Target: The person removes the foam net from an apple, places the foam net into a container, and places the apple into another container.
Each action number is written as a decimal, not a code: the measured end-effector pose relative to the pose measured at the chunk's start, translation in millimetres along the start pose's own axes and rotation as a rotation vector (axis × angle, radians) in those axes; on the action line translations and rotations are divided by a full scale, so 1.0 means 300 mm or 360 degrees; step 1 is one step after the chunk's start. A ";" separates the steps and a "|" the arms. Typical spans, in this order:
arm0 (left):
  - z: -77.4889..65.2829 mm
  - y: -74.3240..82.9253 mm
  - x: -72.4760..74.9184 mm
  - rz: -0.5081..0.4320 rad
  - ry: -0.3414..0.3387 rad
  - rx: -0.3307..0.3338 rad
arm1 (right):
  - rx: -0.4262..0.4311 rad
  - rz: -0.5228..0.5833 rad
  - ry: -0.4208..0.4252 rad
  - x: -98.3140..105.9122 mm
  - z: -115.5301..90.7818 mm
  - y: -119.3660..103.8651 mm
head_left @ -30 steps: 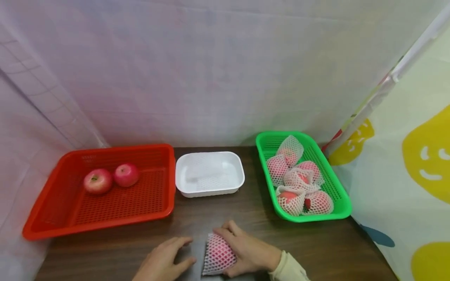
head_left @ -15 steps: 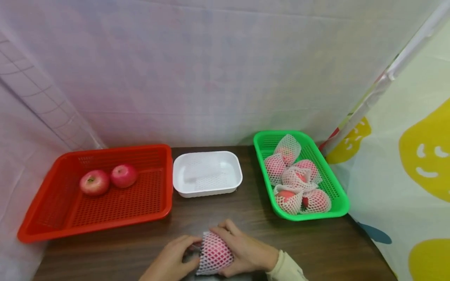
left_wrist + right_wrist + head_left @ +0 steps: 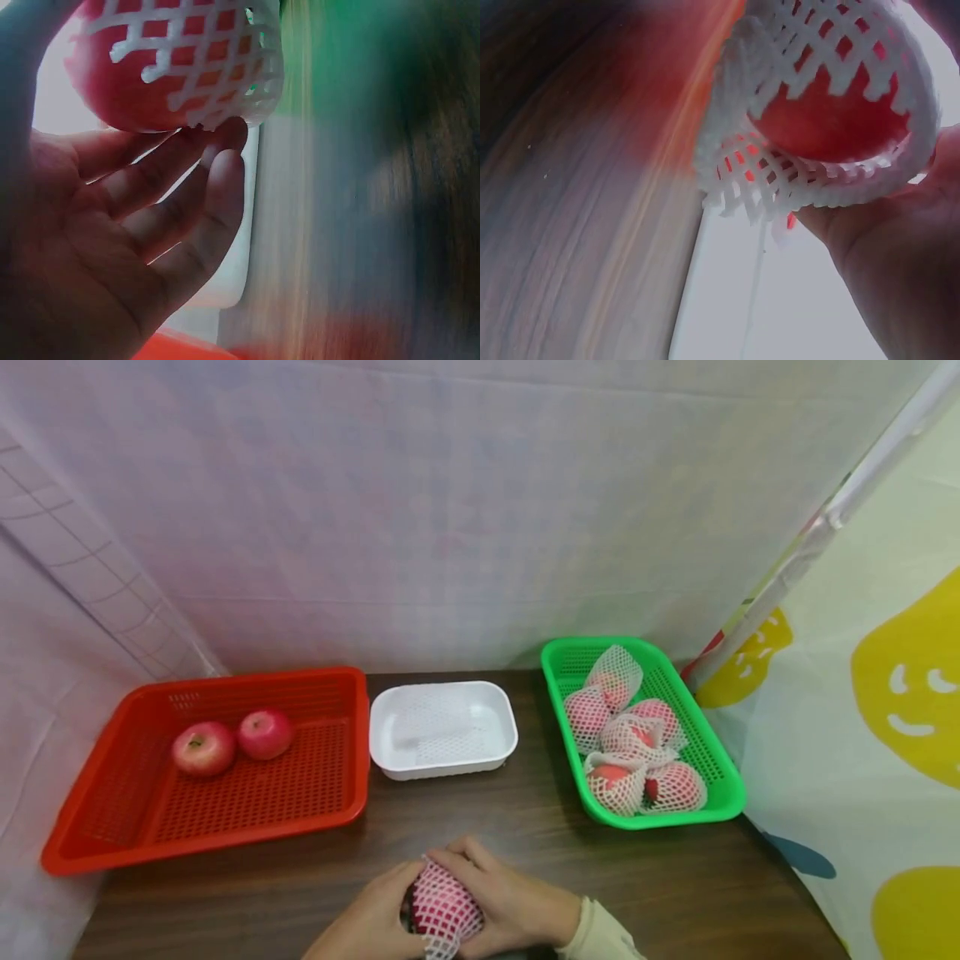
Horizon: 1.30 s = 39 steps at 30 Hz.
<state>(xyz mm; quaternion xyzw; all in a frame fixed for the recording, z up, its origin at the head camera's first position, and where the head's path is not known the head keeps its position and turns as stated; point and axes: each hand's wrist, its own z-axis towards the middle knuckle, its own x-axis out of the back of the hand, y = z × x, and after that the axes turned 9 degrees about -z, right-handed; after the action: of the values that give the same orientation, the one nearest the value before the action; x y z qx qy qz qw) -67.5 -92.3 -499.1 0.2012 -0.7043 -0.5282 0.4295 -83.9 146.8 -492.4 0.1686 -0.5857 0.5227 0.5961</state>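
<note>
The apple I hold, nearer me than the white tray, has smooth skin under a matt, foam-like net. The tray looks like smooth, shiny plastic. Left of it, the red basket is glossy, perforated plastic; right of it, the green basket matches. The table beneath it looks like satin, grained wood.

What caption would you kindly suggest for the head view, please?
Left hand and right hand around a netted fruit; red basket, white tray, green basket beyond.

held apple before tray
</note>
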 end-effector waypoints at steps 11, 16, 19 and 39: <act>-0.024 0.007 0.045 0.0072 0.0106 0.0221 | -0.0026 -0.0145 0.0050 0.064 -0.045 0.050; -0.048 0.012 0.066 0.0070 0.0188 0.0334 | -0.0046 -0.0298 0.0143 0.105 -0.061 0.083; -0.064 0.017 0.082 0.0080 0.0228 0.0401 | -0.0086 -0.0442 0.0272 0.160 -0.060 0.117; -0.090 0.002 0.083 0.0043 0.0214 0.0378 | -0.0950 -0.0948 0.0474 0.272 0.342 0.506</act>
<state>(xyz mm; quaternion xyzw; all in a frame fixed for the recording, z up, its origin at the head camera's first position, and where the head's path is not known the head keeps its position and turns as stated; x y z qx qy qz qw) -58.9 -125.9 -486.8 0.2761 -0.7341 -0.4208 0.4559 -281.1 158.4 -457.1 0.0734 -0.5446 0.1548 0.8210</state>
